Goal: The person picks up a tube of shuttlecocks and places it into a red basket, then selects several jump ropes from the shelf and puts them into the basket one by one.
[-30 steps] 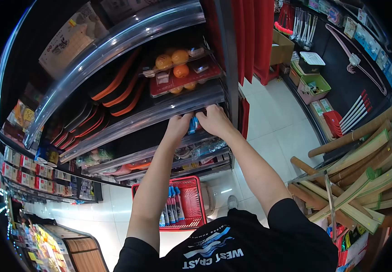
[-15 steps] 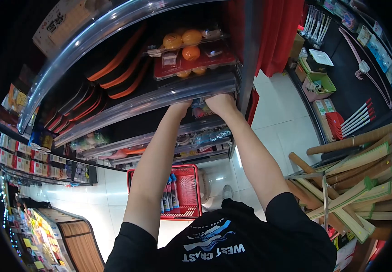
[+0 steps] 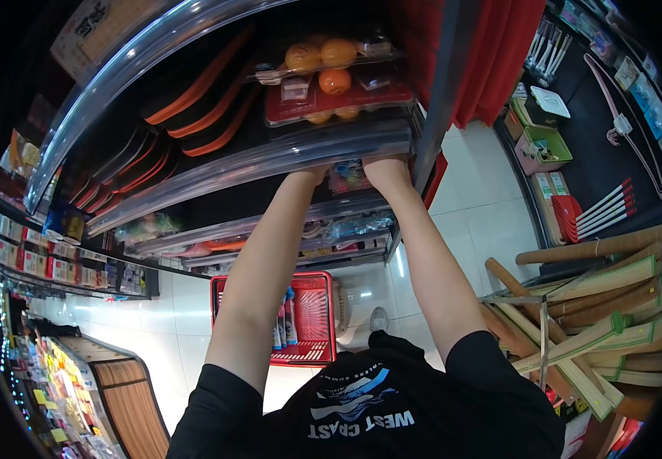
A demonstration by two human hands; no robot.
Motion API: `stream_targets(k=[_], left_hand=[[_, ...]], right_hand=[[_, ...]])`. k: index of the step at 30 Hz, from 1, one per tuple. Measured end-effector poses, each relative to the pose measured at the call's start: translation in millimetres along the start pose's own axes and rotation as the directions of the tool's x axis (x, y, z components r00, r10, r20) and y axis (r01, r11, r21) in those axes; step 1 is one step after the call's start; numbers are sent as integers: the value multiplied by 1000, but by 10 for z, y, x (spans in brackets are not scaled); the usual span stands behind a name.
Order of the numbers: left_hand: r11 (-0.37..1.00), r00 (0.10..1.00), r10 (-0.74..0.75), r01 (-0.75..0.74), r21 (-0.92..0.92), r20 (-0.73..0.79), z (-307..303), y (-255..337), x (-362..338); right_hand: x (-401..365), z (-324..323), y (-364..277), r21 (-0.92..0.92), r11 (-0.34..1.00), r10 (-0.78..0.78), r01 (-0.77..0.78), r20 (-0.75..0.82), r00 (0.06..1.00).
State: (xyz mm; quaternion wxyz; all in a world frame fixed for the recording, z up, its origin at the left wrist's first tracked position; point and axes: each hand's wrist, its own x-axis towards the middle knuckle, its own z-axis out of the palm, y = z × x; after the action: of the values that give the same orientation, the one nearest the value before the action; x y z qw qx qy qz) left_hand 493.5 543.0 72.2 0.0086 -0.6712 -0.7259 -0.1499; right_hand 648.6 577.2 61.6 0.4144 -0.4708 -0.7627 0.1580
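Left hand and right hand reach inside packet-filled shelf.

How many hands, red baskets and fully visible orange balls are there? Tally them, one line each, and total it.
Hands: 2 (left hand, right hand)
Red basket: 1
Orange balls in full view: 3
Total: 6
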Motion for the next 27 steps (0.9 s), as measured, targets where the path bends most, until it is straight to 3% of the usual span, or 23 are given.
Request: stream_targets(k=[1,3,5,7,8,9,13,14,15,19,21,25,27], left_hand=[[1000,1000,-2,2,1,1,13,-32,23],[995,995,-27,35,-91,96,18,-86,83],[990,995,-46,58,-128,92,31,-105,80],[983,995,-64,76,-165,81,96,-158,106],[976,999,-19,12,-218,-31,178,-197,109],[963,990,20,-58,-264,-141,171,-182,94],[970,999,27,-37,-239,-44,89,-115,56],[853,994,-99,104,-512,36,68,-76,58],[645,969,-196,242,-725,148,82,-69,58],[704,993,-121,79,-706,-10,235,-111,19],[452,961,-246,230,-862,127,266,-81,45],[526,969,-196,233,-818,150,202,-85,50],[679,964,-219,262,-686,151,169,-67,57]], right_hand=[[-23,-48,-28,108,994,27,-26,-1,1000],[-67,1,10,103,994,-30,36,-66,997],[-104,59,46,94,990,-93,106,-131,987],[-111,69,45,126,988,-81,94,-108,991],[-124,68,53,127,987,-85,99,-109,990],[-148,58,55,145,986,-65,80,-109,992],[-157,41,109,279,960,48,-38,-29,998],[-162,52,122,278,960,50,-40,-28,998],[-166,57,124,305,952,53,-34,-52,997],[-214,27,77,337,938,111,-86,-53,992],[-252,-21,17,354,926,153,-130,-38,987],[-282,-14,3,402,900,189,-168,-14,982],[-283,8,25,385,909,174,-159,-4,985]])
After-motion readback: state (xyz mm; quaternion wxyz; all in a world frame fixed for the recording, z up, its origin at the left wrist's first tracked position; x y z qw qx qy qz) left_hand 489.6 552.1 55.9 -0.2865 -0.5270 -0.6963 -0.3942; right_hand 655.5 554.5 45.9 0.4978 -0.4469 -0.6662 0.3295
